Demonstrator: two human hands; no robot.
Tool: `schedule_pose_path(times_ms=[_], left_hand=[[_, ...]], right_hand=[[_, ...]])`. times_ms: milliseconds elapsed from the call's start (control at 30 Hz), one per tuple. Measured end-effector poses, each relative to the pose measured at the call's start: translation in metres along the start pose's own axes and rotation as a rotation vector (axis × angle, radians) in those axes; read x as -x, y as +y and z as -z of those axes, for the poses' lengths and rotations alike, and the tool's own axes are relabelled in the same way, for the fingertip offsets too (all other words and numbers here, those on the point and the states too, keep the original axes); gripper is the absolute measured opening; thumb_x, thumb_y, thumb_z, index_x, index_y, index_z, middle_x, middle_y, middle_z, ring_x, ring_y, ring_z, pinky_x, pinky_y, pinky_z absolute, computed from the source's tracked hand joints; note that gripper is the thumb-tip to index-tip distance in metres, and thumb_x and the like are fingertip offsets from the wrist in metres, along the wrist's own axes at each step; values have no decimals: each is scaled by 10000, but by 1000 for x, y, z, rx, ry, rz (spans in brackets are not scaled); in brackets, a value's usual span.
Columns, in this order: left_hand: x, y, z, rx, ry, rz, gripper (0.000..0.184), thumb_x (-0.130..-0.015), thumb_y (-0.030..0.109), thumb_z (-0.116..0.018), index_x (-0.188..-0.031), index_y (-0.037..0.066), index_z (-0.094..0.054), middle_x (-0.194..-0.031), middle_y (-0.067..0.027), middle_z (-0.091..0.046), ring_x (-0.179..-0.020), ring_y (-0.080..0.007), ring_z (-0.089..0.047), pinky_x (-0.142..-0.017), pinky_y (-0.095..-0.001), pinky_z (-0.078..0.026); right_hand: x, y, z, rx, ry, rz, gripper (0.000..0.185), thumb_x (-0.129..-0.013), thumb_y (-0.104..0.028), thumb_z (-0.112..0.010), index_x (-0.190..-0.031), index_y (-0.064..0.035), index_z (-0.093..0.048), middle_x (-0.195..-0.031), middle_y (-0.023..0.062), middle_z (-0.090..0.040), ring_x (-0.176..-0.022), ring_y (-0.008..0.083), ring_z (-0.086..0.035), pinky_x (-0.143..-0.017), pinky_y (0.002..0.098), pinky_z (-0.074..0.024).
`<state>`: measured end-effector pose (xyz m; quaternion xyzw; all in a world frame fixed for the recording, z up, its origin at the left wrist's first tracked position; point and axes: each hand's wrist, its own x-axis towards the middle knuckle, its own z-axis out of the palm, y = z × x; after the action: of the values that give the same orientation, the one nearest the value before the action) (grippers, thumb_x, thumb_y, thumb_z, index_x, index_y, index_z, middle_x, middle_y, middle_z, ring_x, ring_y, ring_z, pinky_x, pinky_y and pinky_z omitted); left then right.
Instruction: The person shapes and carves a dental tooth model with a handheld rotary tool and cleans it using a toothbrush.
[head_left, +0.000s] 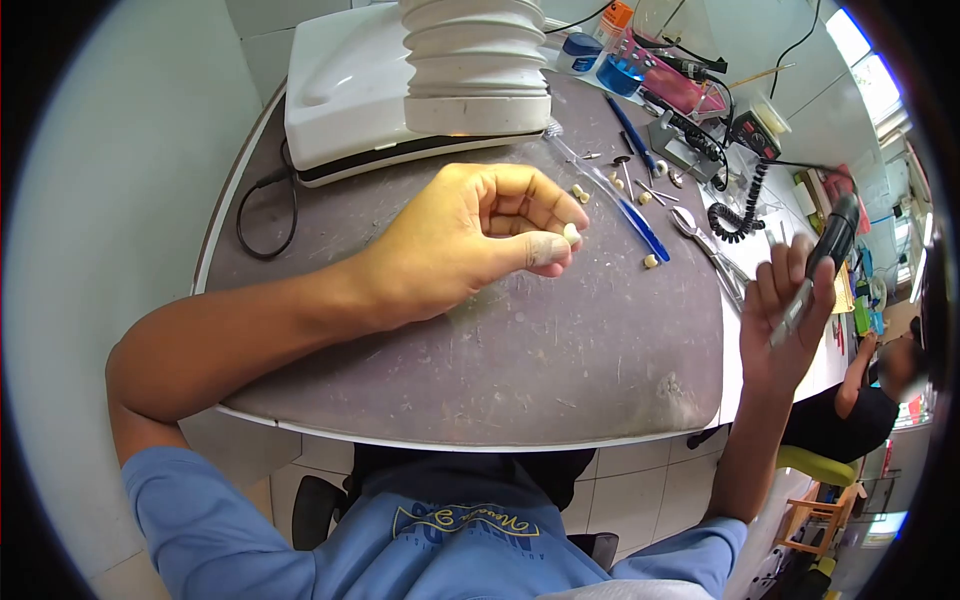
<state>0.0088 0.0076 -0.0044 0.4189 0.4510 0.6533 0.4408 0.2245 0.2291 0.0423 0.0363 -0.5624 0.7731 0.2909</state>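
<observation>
Over the middle of the worn grey-brown bench top (600, 350), my left hand (455, 235) pinches a small white dental crown (571, 233) between thumb and fingertips. Part of the crown is hidden by the fingers. At the right, my right hand (780, 305) is raised with its fingers wrapped round a black and silver rotary handpiece (834, 232). Its black coiled cord (748, 212) runs behind the hand. Several other small cream crowns lie on the bench beyond my left hand, one crown (651, 261) close to a blue-handled brush (640, 225).
A white machine (350, 90) with a ribbed suction hose (475, 60) stands at the back left. Metal pliers (705, 245), burs and a grey control box (690, 140) lie right of centre. A pink basket (680, 88) sits behind. Another person (845, 415) sits at far right.
</observation>
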Motion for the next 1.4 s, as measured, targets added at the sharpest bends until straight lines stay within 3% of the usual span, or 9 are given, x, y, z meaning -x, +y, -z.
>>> schedule_pose_path(times_ms=[233, 467, 700, 1133, 1200, 1267, 1300, 1333, 1400], left_hand=[[-5, 8, 18, -1103, 59, -404, 174, -790, 56, -709, -948, -1, -662, -875, -105, -628, -775, -211, -611, -697, -324, -486], [3, 10, 17, -1045, 88, -287, 237, -775, 66, -720, -994, 4, -656, -914, -107, -629, -800, -217, -616, -729, -319, -499], [9, -8, -25, -1241, 1, -755, 393, -761, 51, -686, -1146, 64, -610, -1013, -92, -604, -910, -216, -608, -789, -323, -520], [-39, -53, -146, -932, 65, -1110, 338, -811, 209, -575, -1106, 48, -543, -1148, -161, -522, -1176, -359, -491, -941, -431, -471], [-38, -53, -145, -854, 12, -971, 276, -810, 194, -585, -1028, 35, -527, -1052, -141, -562, -1075, -348, -564, -836, -403, -518], [-35, -47, -143, -756, -34, -860, 259, -819, 192, -594, -1000, 22, -519, -992, -145, -582, -984, -346, -599, -772, -408, -525], [-34, -45, -142, -677, -79, -755, 249, -828, 190, -603, -972, 9, -511, -932, -150, -602, -892, -345, -635, -709, -414, -533], [-34, -43, -140, -666, -75, -758, 249, -828, 190, -603, -972, 9, -511, -932, -150, -602, -892, -345, -635, -709, -414, -533], [-33, -40, -136, -419, -170, -726, 264, -842, 207, -625, -920, -6, -489, -844, -182, -604, -758, -378, -639, -660, -459, -518]], right_hand=[[-27, 41, -39, 303, 100, -157, 280, -942, -252, -559, -1040, 5, -610, -708, 0, -524, -614, 83, -528, -523, 182, -373], [1, 26, -46, 359, 44, -202, 324, -923, -249, -577, -1046, 50, -608, -715, 48, -556, -600, 113, -565, -474, 207, -382], [61, -4, -34, 252, -7, -314, 448, -930, -387, -534, -652, -36, -522, -544, 25, -448, -422, 59, -390, -387, 199, -307], [123, -30, -50, 396, 151, -607, 460, -927, -436, -515, -720, -26, -493, -491, 11, -415, -365, 87, -361, -342, 227, -275], [127, -36, -45, 179, 78, -516, 549, -974, -513, -375, -778, -15, -502, -495, 10, -423, -360, 82, -337, -343, 226, -265], [125, -48, -57, 679, 238, -171, 629, -979, -580, -262, -806, -19, -489, -576, 45, -471, -427, 98, -406, -392, 233, -313], [129, -45, -57, 1505, 608, 86, 636, -953, -606, -325, -826, -6, -493, -744, 101, -520, -626, 143, -518, -519, 265, -410], [121, -54, -49, 969, 340, 153, 640, -927, -600, -413, -896, 32, -506, -916, 131, -514, -930, 209, -554, -795, 363, -481], [101, -50, -58, 1421, 189, 365, 692, -907, -559, -518, -1195, 70, -495, -1070, 151, -506, -1043, 217, -492, -896, 322, -397]])
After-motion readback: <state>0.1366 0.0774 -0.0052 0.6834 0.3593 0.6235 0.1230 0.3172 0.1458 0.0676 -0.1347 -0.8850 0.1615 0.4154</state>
